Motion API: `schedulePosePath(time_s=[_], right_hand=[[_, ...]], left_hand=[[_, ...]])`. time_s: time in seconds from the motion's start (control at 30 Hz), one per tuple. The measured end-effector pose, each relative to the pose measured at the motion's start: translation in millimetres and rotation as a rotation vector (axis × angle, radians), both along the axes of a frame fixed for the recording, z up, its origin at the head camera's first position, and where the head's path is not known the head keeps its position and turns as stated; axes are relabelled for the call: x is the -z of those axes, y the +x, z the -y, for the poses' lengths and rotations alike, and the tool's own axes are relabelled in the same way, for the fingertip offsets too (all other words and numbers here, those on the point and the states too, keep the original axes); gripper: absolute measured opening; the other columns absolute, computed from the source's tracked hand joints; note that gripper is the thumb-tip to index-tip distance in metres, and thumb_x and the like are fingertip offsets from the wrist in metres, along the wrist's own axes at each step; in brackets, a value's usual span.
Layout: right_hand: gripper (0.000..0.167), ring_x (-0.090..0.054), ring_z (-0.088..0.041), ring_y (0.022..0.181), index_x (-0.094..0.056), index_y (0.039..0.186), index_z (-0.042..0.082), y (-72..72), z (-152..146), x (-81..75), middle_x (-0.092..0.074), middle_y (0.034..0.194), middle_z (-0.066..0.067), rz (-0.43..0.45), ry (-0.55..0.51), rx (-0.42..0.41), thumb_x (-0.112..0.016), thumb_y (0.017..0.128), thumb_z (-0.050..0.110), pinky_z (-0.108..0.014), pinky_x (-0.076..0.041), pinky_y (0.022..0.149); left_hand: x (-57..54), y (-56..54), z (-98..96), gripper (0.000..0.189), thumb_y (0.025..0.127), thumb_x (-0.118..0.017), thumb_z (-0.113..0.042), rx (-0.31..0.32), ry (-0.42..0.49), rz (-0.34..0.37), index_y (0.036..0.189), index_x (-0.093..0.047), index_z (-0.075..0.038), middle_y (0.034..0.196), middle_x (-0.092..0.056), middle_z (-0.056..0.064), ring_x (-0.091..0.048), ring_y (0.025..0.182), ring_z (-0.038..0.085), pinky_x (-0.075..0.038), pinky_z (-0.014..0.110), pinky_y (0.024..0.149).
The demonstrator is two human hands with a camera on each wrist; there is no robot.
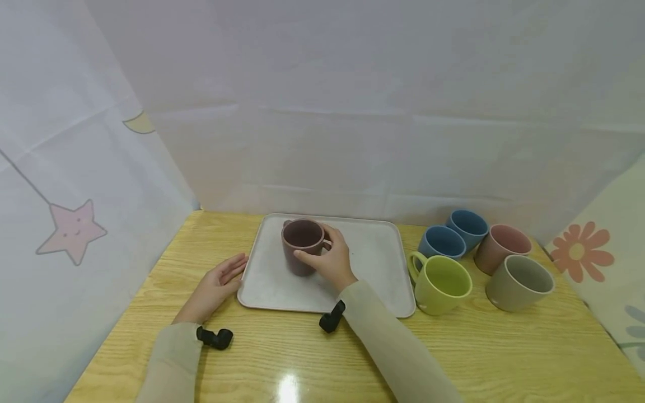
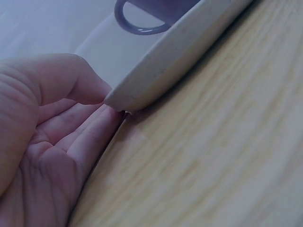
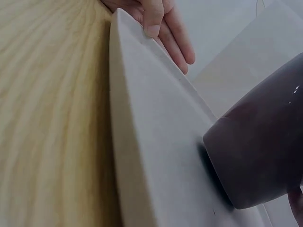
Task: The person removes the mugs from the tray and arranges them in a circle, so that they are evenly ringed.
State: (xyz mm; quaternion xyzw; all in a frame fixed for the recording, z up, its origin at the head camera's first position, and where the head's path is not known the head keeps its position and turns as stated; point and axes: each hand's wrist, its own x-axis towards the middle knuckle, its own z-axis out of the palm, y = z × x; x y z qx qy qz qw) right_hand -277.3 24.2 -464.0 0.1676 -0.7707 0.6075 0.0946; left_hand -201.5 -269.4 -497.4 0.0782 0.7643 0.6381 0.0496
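On a white tray [image 1: 373, 257] stands a dark purple-brown mug [image 1: 298, 261]; I cannot tell whether its base touches the tray. My right hand [image 1: 333, 262] grips the mug from the right, thumb across the near side and fingers behind. One handle loop shows by those fingers, and a bump like another shows at the rim's upper left; whether there is a second mug I cannot tell. At the tray's left edge, my left hand [image 1: 216, 286] holds the rim, its thumb on the edge and the other fingers against the outside in the left wrist view.
Right of the tray, a yellow-green mug [image 1: 442, 285] stands close to its edge. Behind and beside it are two blue cups [image 1: 442, 242], a pink cup [image 1: 503, 247] and a grey cup [image 1: 519, 282]. White sheets [image 1: 322, 140] hang behind the wooden table [image 1: 282, 352].
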Motion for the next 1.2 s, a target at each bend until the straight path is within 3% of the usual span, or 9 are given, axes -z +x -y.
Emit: schedulePosePath(time_s=[0.23, 0.37, 0.53, 0.67, 0.8, 0.9, 1.03, 1.2], right_hand=[[0.078, -0.053, -0.019, 0.121, -0.057, 0.141, 0.017, 18.8, -29, -1.1, -0.055, 0.131, -0.003, -0.045, 0.031, -0.029, -0.094, 0.073, 0.025, -0.037, -0.050, 0.105], [0.081, -0.053, -0.026, 0.122, -0.056, 0.143, 0.014, 32.7, -47, -6.3, -0.055, 0.133, -0.009, -0.077, 0.033, -0.047, -0.094, 0.071, 0.015, -0.045, -0.049, 0.106], [0.082, -0.052, -0.036, 0.122, -0.055, 0.143, 0.006, 54.3, -67, -15.4, -0.055, 0.133, -0.018, -0.136, -0.004, -0.033, -0.093, 0.070, 0.006, -0.057, -0.048, 0.104], [0.080, -0.054, -0.032, 0.119, -0.055, 0.143, 0.009, 74.6, -82, -23.6, -0.056, 0.132, -0.013, -0.193, 0.011, -0.013, -0.093, 0.071, 0.009, -0.057, -0.051, 0.100], [0.080, -0.055, -0.025, 0.119, -0.056, 0.142, 0.013, 93.6, -99, -32.9, -0.057, 0.132, -0.006, -0.211, 0.049, 0.000, -0.092, 0.072, 0.010, -0.049, -0.054, 0.099], [0.080, -0.056, -0.022, 0.120, -0.056, 0.142, 0.012, 105.2, -116, -41.3, -0.057, 0.133, -0.005, -0.203, 0.040, -0.009, -0.092, 0.071, 0.006, -0.035, -0.053, 0.102], [0.081, -0.056, -0.023, 0.118, -0.055, 0.142, 0.005, 118.0, -139, -54.1, -0.056, 0.131, -0.013, -0.225, -0.028, -0.039, -0.088, 0.068, -0.008, -0.022, -0.050, 0.101], [0.083, -0.057, -0.020, 0.118, -0.051, 0.142, -0.006, 132.0, -167, -66.3, -0.054, 0.132, -0.018, -0.261, -0.130, -0.048, -0.080, 0.065, -0.022, -0.020, -0.050, 0.101]], left_hand=[[0.9, 0.4, 0.2, 0.066, 0.103, -0.054, 0.000, 0.006, 0.000, -0.003, 0.161, -0.023, -0.003, 0.164, -0.028, 0.018, -0.026, 0.150, 0.035, -0.041, 0.010, 0.102], [-1.4, 2.3, -0.5, 0.066, 0.103, -0.054, 0.000, 0.010, -0.005, -0.008, 0.160, -0.022, -0.001, 0.164, -0.027, 0.021, -0.025, 0.150, 0.036, -0.041, 0.009, 0.101], [-3.7, 3.3, 0.2, 0.066, 0.103, -0.054, -0.001, 0.012, -0.010, -0.014, 0.160, -0.022, 0.000, 0.164, -0.026, 0.021, -0.025, 0.150, 0.037, -0.040, 0.009, 0.102], [-4.1, 3.1, 0.4, 0.066, 0.103, -0.054, 0.000, 0.007, -0.007, -0.014, 0.160, -0.022, 0.000, 0.164, -0.026, 0.021, -0.025, 0.150, 0.036, -0.040, 0.009, 0.102], [-3.3, 2.2, 0.2, 0.066, 0.103, -0.054, 0.000, 0.005, 0.008, -0.007, 0.160, -0.023, -0.001, 0.164, -0.026, 0.021, -0.025, 0.150, 0.036, -0.041, 0.009, 0.101], [-2.7, 1.4, -0.4, 0.065, 0.103, -0.054, 0.001, 0.009, 0.021, -0.003, 0.160, -0.023, -0.001, 0.164, -0.026, 0.021, -0.025, 0.150, 0.036, -0.041, 0.009, 0.101], [-2.1, 0.7, -1.4, 0.066, 0.102, -0.054, 0.002, 0.017, 0.031, -0.006, 0.160, -0.023, -0.001, 0.164, -0.026, 0.021, -0.025, 0.150, 0.036, -0.041, 0.009, 0.101], [-0.6, 0.9, 0.2, 0.066, 0.103, -0.054, 0.001, 0.009, 0.012, -0.007, 0.160, -0.022, 0.000, 0.164, -0.026, 0.021, -0.025, 0.150, 0.036, -0.041, 0.009, 0.101]])
